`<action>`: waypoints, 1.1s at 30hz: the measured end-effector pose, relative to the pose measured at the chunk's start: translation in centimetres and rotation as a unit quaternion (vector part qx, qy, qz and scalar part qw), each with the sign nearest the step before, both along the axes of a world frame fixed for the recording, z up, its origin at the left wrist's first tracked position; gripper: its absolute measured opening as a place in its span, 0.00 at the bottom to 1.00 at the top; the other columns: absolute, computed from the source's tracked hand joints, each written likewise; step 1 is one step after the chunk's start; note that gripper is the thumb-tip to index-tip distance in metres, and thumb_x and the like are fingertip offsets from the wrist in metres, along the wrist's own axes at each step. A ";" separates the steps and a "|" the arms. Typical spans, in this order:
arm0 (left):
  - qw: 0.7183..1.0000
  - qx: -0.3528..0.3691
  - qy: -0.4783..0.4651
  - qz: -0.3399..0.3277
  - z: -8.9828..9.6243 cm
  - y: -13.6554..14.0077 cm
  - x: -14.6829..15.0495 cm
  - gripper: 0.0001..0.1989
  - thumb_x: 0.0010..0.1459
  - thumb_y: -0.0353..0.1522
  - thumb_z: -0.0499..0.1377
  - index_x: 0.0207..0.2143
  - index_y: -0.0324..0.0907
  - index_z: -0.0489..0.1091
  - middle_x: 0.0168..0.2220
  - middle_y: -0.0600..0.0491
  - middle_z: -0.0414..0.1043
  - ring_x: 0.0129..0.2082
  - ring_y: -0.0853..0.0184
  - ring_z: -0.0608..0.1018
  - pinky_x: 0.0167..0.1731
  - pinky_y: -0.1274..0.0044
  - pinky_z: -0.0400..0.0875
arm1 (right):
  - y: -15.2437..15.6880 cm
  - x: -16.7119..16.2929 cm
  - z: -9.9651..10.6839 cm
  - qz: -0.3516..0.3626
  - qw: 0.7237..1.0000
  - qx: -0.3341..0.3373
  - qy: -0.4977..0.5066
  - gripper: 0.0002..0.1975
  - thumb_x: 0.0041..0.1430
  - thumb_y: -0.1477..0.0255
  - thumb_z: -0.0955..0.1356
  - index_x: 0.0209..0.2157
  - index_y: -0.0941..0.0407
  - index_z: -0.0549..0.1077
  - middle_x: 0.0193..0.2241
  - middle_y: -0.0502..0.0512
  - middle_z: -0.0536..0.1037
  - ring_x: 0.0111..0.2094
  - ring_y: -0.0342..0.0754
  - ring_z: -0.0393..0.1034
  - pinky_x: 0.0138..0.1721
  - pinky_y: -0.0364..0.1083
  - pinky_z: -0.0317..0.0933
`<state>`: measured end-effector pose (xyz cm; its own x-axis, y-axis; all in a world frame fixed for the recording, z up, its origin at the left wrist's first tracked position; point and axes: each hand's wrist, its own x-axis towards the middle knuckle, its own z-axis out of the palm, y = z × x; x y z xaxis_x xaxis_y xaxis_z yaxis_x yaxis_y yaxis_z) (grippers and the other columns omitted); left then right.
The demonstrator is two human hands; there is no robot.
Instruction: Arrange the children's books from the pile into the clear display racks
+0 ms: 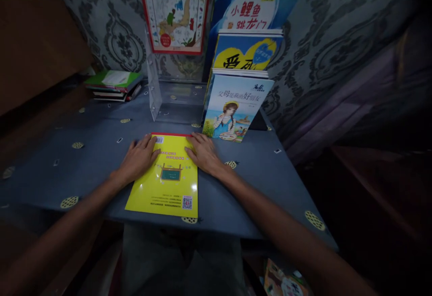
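Observation:
A yellow book [172, 188] with a red top edge lies flat near the table's front edge, its printing upside down to me. On its upper left corner rests my left hand [140, 155], fingers stretched out and thumb on the cover. My right hand [204, 153] lies the same way over the upper right corner and side. Neither hand is wrapped round the book. Just beyond my right hand stands a light blue book [238, 107] with a drawn figure in a yellow hat, in front of other upright books.
A clear plastic stand [153, 91] sits behind the yellow book, with a red-bordered picture book [177, 17] upright above it. Blue-and-yellow books [248, 51] lean back by the wall. A small stack of books [114, 82] lies at the far left. Patterned cloth covers the table [97, 152].

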<state>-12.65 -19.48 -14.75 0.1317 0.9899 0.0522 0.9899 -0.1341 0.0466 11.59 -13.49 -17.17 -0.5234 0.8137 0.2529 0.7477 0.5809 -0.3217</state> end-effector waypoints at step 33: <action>0.992 -0.014 0.054 -0.110 3.1 2.4 3.0 0.21 0.65 0.27 0.47 0.57 0.40 0.69 0.59 0.38 0.69 0.57 0.49 0.73 0.55 0.57 0.68 | 0.0 1.4 0.8 -0.040 0.995 -0.023 0.092 0.17 0.70 0.75 0.60 0.51 0.59 0.77 0.47 0.62 0.80 0.50 0.54 0.71 0.55 0.52 0.63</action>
<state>-9.62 -17.12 -11.70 0.3477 0.9376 -0.0013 0.9364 -0.3473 -0.0505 12.95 -13.51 -16.40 -0.4045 0.8639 0.2999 0.7166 0.5032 -0.4830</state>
